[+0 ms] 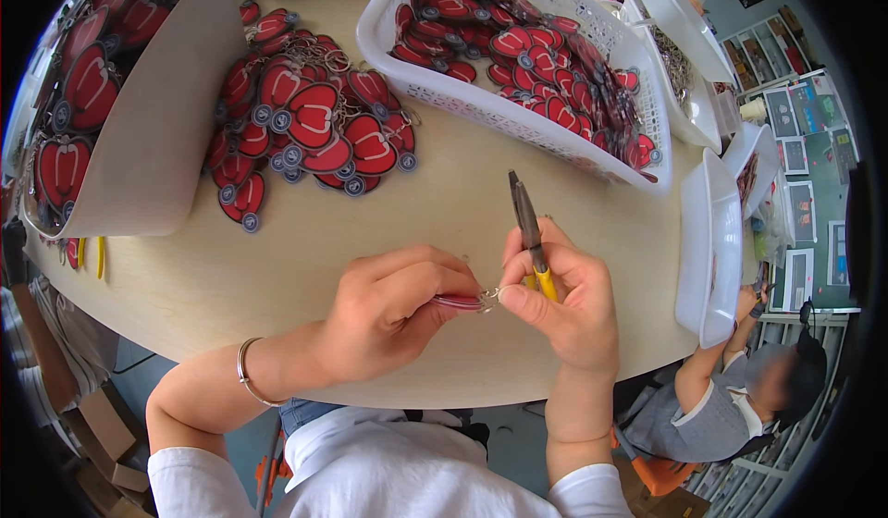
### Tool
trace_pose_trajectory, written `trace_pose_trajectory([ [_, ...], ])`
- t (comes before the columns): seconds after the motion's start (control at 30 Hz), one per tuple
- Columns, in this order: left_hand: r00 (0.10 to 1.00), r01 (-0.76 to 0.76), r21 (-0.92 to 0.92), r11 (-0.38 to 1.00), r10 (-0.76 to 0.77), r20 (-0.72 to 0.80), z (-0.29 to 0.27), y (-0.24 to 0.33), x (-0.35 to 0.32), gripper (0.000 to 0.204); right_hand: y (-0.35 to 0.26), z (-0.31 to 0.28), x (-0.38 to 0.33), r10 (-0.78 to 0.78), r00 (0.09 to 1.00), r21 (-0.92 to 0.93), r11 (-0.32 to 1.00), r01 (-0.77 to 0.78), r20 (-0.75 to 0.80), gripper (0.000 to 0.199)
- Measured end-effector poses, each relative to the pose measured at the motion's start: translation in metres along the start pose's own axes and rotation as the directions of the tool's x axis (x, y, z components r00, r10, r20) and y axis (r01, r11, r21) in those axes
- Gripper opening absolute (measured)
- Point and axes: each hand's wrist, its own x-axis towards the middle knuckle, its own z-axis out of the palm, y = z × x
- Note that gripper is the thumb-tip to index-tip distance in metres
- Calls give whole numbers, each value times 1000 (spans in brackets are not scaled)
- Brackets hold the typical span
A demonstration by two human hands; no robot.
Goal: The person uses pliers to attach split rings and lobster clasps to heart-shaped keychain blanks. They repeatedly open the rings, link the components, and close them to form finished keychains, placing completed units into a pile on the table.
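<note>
My left hand [381,303] pinches a flat red keychain charm [453,302], seen nearly edge-on, in front of me. From its right end comes a small silver ring [489,300], which the thumb of my right hand [581,310] touches. Tucked in that same right hand is a pair of pliers [525,217] with yellow handles, its dark jaws pointing up and away from me. Whether the ring is linked through the charm is too small to tell. Beyond my left hand lies a loose heap of red charms [313,116] with silver rings and round grey tags.
A white perforated basket [518,134] of red charms stands at the back. At far left is a large pale bin [199,102] of charms, with yellow handles [100,257] beside it. White trays [708,250] line the right side. Another person [721,398] sits at lower right.
</note>
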Motion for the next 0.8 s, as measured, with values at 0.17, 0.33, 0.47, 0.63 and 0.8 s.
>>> trace_pose_trajectory([
  [0.17,1000,2,-26,1000,-2,12,1,0,0,21,-1,0,-2,-10,1000,-5,1000,10,-2,15],
  [0.33,998,46,-51,998,-44,33,-1,3,0,19,-2,1,-1,-25,1000,8,1000,25,4,15],
  [0.47,998,46,-39,998,-44,43,-1,3,1,18,-5,1,-2,-17,1000,32,999,17,12,15],
  [0.63,993,113,-107,988,-108,55,-2,2,-1,18,-3,2,-2,2,1000,65,998,-3,21,15],
  [0.8,989,142,-174,974,-134,59,-1,1,-1,17,-1,4,-1,-1,1000,92,996,-2,25,17],
])
